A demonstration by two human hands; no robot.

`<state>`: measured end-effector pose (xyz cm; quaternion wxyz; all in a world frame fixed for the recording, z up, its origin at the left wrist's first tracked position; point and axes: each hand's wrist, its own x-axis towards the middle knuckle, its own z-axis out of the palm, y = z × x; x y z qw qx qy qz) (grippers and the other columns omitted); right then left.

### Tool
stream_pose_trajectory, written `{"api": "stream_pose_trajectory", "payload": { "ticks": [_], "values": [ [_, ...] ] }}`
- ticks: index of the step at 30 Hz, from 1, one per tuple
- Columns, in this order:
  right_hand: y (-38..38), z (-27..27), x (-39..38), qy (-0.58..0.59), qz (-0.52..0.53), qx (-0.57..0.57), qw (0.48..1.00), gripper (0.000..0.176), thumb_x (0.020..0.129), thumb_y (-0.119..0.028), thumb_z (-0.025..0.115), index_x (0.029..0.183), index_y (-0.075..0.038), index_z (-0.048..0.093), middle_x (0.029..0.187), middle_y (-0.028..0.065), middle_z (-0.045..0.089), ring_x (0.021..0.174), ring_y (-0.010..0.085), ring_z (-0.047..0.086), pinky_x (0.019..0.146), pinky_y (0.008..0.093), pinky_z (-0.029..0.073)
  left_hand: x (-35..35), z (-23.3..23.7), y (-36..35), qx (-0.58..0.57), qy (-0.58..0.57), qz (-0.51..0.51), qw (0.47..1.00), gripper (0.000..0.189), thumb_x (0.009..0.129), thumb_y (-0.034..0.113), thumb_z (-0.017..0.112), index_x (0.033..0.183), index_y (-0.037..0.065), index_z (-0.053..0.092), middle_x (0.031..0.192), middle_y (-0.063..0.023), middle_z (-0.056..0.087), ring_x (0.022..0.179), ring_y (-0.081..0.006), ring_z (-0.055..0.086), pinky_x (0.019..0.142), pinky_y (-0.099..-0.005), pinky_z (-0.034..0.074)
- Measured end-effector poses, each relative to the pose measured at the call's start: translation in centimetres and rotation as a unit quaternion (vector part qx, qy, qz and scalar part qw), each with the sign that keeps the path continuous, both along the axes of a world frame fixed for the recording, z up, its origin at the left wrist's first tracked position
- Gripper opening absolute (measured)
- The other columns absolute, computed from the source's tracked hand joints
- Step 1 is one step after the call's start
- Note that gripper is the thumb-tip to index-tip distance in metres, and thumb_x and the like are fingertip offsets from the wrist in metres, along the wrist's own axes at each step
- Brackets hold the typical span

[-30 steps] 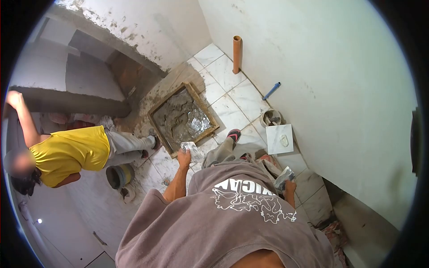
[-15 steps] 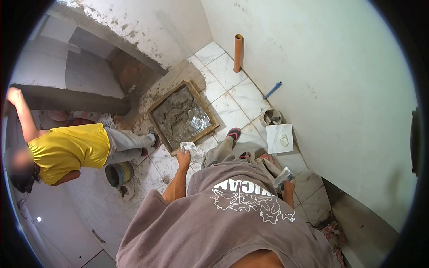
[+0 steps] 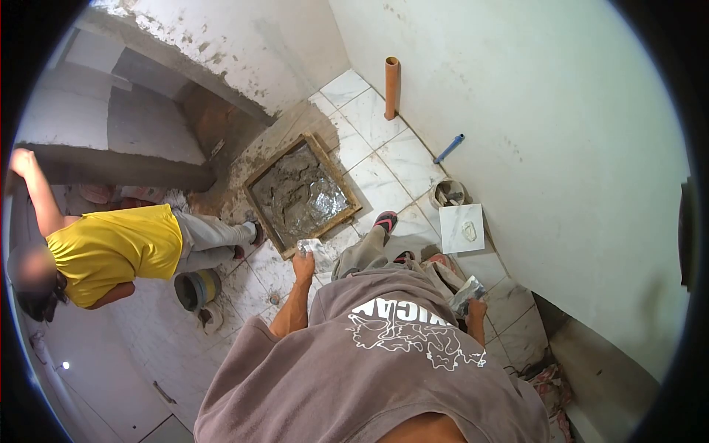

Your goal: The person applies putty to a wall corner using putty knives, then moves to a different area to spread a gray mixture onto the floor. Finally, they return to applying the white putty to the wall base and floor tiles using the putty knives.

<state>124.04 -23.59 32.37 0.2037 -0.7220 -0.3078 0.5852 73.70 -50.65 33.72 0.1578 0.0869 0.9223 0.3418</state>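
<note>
My left hand (image 3: 303,264) is closed on a flat, pale, shiny piece (image 3: 316,251), near the lower corner of a wooden frame (image 3: 350,214). Wet grey mortar (image 3: 295,190) fills that frame, smooth and glossy at one side, lumpy elsewhere. Beside my right hip, my right hand (image 3: 477,308) grips a flat grey-white tool, smeared and shiny (image 3: 466,292); its exact kind I cannot make out. My fingers hide part of both held things. Beyond my right hand lies a white square tile (image 3: 452,235) with a pale smear on it.
A person in a yellow shirt (image 3: 118,247) stands at left, one arm raised. Near them is a bucket (image 3: 193,289). An orange pipe (image 3: 391,88) and a blue pipe (image 3: 449,149) rise by the right wall. Another bucket (image 3: 447,190) stands beside the tile.
The view has shifted very slightly. Both hands keep the same hold and nearly the same place.
</note>
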Motion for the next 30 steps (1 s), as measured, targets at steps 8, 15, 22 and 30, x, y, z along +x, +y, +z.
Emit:
{"api": "stream_pose_trajectory", "payload": {
  "ticks": [8,15,22,30],
  "values": [
    [0.0,1.5,-0.7,0.008,-0.009,0.001,1.0,0.038,0.076,0.001,0.054,0.112,0.011,0.053,0.096,0.0131,0.059,0.085,0.0226,0.058,0.078,0.0342,0.046,-0.3,-0.2,0.1,-0.01,-0.034,0.002,0.999,0.023,0.084,0.017,0.061,0.088,-0.005,0.058,0.077,-0.0173,0.062,0.07,-0.0259,0.06,0.065,-0.0394,0.046],
    [0.2,1.4,-0.8,-0.05,-0.021,-0.022,0.998,0.033,0.075,0.001,0.053,0.106,0.009,0.054,0.092,0.0108,0.058,0.081,0.0207,0.056,0.075,0.0339,0.046,-0.6,-0.8,-0.3,-0.015,-0.019,-0.001,1.0,0.023,0.085,0.018,0.06,0.089,-0.005,0.058,0.075,-0.0152,0.062,0.069,-0.0242,0.06,0.064,-0.0387,0.046],
    [-0.2,1.0,-0.4,-0.009,0.009,0.017,1.0,0.03,0.074,-0.002,0.058,0.101,0.01,0.054,0.084,0.0107,0.057,0.074,0.0213,0.056,0.067,0.0368,0.046,-0.3,3.2,1.4,-0.005,-0.047,0.007,0.999,0.023,0.086,0.018,0.059,0.091,-0.005,0.058,0.075,-0.0135,0.063,0.067,-0.0219,0.059,0.064,-0.037,0.047],
    [-0.8,1.0,-0.4,-0.088,0.019,-0.037,0.995,0.037,0.077,-0.002,0.052,0.112,0.012,0.053,0.099,0.0163,0.06,0.088,0.0243,0.058,0.08,0.0336,0.045,-2.2,1.0,0.2,0.009,-0.056,0.003,0.998,0.021,0.085,0.016,0.06,0.089,-0.004,0.058,0.072,-0.0119,0.061,0.063,-0.0193,0.057,0.059,-0.0358,0.045]
  ]
}}
